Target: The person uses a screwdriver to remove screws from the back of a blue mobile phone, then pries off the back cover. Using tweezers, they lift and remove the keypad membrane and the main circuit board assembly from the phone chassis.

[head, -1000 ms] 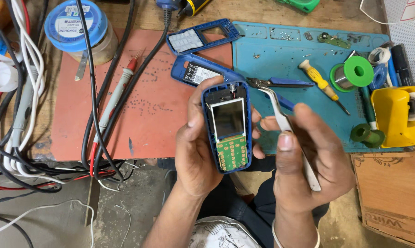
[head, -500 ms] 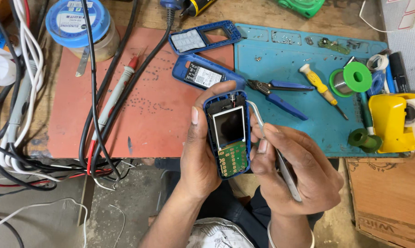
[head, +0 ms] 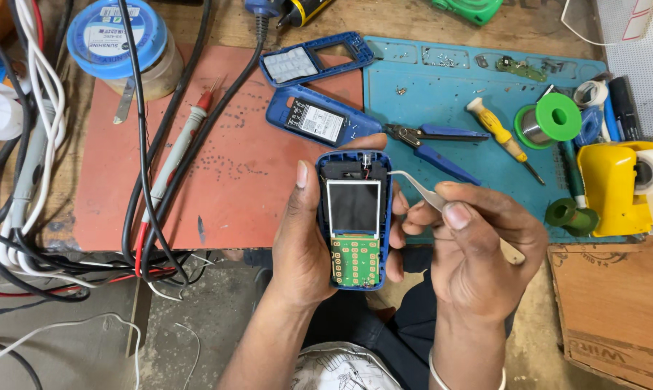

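My left hand (head: 304,242) grips an opened blue phone (head: 354,217), upright, showing its small screen and a green keypad board. My right hand (head: 478,245) pinches metal tweezers (head: 417,189); their curved tip sits at the phone's upper right edge, near thin wires at the top. The phone's blue front frame (head: 315,61) and blue back part with a battery (head: 319,119) lie on the bench above my hands.
A red mat (head: 218,166) and a blue mat (head: 485,159) cover the bench. Blue-handled pliers (head: 435,141), a yellow screwdriver (head: 496,126), solder spool (head: 550,119), yellow tape dispenser (head: 623,184) lie right. Cables and probes (head: 160,166), a blue-lidded jar (head: 120,36) left.
The right hand has turned the tweezers and brought their tip up to the phone's top right corner. The phone has stayed in the left hand, shifted slightly.
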